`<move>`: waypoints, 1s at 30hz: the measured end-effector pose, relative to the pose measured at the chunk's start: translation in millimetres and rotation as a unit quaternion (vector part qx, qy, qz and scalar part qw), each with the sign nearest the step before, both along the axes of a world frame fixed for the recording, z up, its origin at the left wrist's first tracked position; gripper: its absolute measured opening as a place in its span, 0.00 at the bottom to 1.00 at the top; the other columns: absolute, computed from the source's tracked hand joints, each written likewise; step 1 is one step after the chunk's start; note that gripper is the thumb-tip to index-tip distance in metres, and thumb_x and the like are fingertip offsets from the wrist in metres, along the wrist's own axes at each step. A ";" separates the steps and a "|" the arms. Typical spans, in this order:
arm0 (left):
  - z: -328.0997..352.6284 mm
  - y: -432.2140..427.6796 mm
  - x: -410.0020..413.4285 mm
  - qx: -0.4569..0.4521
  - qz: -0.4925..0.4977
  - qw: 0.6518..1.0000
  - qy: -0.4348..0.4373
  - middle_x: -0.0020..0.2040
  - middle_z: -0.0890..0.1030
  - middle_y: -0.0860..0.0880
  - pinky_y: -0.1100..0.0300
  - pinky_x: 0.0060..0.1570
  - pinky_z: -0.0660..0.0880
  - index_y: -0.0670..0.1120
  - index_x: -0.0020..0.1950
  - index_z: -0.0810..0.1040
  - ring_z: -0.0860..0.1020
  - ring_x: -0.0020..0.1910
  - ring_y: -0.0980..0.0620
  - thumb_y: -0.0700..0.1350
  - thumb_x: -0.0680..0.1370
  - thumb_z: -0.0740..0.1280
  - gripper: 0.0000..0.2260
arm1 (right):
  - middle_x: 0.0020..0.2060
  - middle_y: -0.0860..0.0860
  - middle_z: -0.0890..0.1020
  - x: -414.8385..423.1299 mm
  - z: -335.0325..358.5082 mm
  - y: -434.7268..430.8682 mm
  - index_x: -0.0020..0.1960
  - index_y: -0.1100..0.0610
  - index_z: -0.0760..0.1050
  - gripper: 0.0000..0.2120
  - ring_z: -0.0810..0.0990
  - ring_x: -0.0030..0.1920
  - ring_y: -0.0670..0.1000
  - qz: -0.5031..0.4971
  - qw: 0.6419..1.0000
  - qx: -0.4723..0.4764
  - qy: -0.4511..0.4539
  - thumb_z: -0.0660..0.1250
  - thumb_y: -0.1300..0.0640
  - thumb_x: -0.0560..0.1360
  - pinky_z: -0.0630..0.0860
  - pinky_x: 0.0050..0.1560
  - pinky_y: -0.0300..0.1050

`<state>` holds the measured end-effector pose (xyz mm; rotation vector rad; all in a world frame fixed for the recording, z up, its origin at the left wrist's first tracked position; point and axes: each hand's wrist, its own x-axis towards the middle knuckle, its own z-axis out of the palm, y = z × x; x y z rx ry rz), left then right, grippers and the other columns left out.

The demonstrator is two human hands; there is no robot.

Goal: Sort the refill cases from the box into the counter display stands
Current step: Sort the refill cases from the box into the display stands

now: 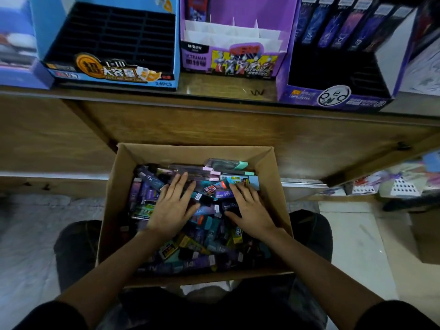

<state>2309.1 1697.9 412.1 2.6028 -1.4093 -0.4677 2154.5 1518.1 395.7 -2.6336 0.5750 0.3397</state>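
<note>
A cardboard box (pixel 114 194) sits below the counter, filled with several mixed refill cases (pixel 209 236) in purple, teal, green and black. My left hand (pixel 172 207) lies flat on the pile at its left, fingers straight and spread. My right hand (pixel 250 209) rests flat on the pile at its right, fingers pointing up and left. Neither hand holds a case. On the counter stand three displays: a blue stand (pixel 47 32) with empty black slots, a purple Ultraman stand (pixel 195 60) with white dividers, and a purple stand (pixel 333 98) with several dark cases in its back row.
The wooden counter front (pixel 214 125) rises directly behind the box. Packaged goods (pixel 400 184) lie on a lower shelf at the right. A brown carton (pixel 426 236) stands on the floor at the far right. My knees flank the box.
</note>
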 end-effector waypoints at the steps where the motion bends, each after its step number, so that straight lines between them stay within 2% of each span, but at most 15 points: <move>1: 1.3 3.2 -2.3 0.004 -0.012 1.000 -0.013 0.77 0.53 0.44 0.48 0.72 0.51 0.46 0.76 0.57 0.50 0.77 0.45 0.56 0.80 0.58 0.28 | 0.75 0.51 0.54 -1.7 0.4 2.0 0.77 0.52 0.44 0.36 0.48 0.75 0.55 0.008 1.000 -0.004 -0.003 0.57 0.41 0.78 0.51 0.73 0.52; 5: 13.2 12.0 -7.8 -0.011 -0.055 0.997 -0.045 0.69 0.72 0.41 0.44 0.65 0.66 0.40 0.70 0.70 0.71 0.67 0.41 0.51 0.75 0.69 0.27 | 0.69 0.54 0.64 -5.7 5.3 8.4 0.76 0.52 0.54 0.31 0.59 0.70 0.57 0.029 0.996 -0.076 -0.029 0.60 0.44 0.78 0.61 0.68 0.52; 8: 19.5 13.9 -5.3 -0.025 -0.071 0.994 -0.080 0.60 0.79 0.40 0.44 0.53 0.75 0.39 0.62 0.77 0.79 0.57 0.40 0.49 0.67 0.77 0.27 | 0.63 0.54 0.70 -5.2 7.7 11.1 0.73 0.51 0.62 0.27 0.66 0.65 0.57 0.043 0.993 -0.106 -0.034 0.63 0.45 0.77 0.66 0.61 0.53; 10: 21.9 12.6 -3.8 -0.013 -0.080 0.994 -0.071 0.61 0.78 0.42 0.47 0.52 0.75 0.41 0.64 0.76 0.78 0.56 0.40 0.49 0.70 0.75 0.25 | 0.62 0.54 0.70 -5.3 7.4 9.9 0.73 0.52 0.61 0.26 0.67 0.63 0.57 0.066 0.992 -0.102 -0.019 0.62 0.46 0.77 0.64 0.60 0.52; 13: 20.7 6.0 2.2 0.011 -0.093 0.994 -0.051 0.64 0.72 0.45 0.49 0.56 0.69 0.46 0.70 0.68 0.71 0.61 0.42 0.53 0.76 0.66 0.25 | 0.62 0.53 0.71 -3.0 9.4 0.6 0.72 0.53 0.61 0.27 0.68 0.62 0.56 0.094 0.992 -0.085 -0.014 0.61 0.44 0.77 0.63 0.60 0.50; 17: 18.0 -10.6 14.2 0.055 -0.094 0.991 -0.077 0.62 0.70 0.44 0.51 0.58 0.64 0.47 0.70 0.66 0.67 0.61 0.42 0.58 0.77 0.61 0.25 | 0.58 0.54 0.73 -1.8 14.7 -8.1 0.62 0.56 0.67 0.22 0.70 0.59 0.55 0.104 0.993 -0.044 -0.023 0.63 0.43 0.76 0.67 0.58 0.49; 19: 17.0 -17.8 17.3 0.071 -0.103 0.990 -0.069 0.61 0.69 0.43 0.52 0.59 0.64 0.46 0.68 0.66 0.67 0.60 0.43 0.58 0.78 0.59 0.23 | 0.57 0.54 0.73 -4.4 14.4 -8.1 0.61 0.56 0.68 0.21 0.70 0.59 0.55 0.113 0.993 -0.039 -0.025 0.64 0.43 0.75 0.68 0.57 0.49; 25: 21.9 -25.8 28.2 0.102 -0.138 0.985 -0.014 0.62 0.70 0.44 0.56 0.59 0.66 0.42 0.66 0.64 0.69 0.62 0.45 0.57 0.80 0.57 0.22 | 0.61 0.55 0.70 -3.1 16.1 -13.4 0.67 0.56 0.68 0.26 0.66 0.62 0.55 0.149 0.988 -0.042 0.023 0.64 0.42 0.75 0.65 0.62 0.50; 28: 30.7 -22.3 29.8 0.083 -0.130 0.988 0.027 0.60 0.73 0.42 0.55 0.55 0.68 0.41 0.65 0.65 0.73 0.58 0.44 0.54 0.81 0.58 0.20 | 0.61 0.56 0.70 -0.6 18.1 -12.9 0.68 0.57 0.68 0.25 0.66 0.63 0.56 0.193 0.980 -0.053 0.019 0.62 0.44 0.77 0.65 0.60 0.50; 30: 37.0 -16.8 29.6 0.056 -0.118 0.990 0.061 0.55 0.75 0.42 0.56 0.48 0.68 0.41 0.63 0.65 0.75 0.53 0.43 0.53 0.80 0.59 0.18 | 0.61 0.57 0.71 -0.6 18.4 -9.9 0.67 0.58 0.68 0.24 0.68 0.62 0.57 0.201 0.979 -0.046 0.010 0.61 0.45 0.77 0.66 0.59 0.51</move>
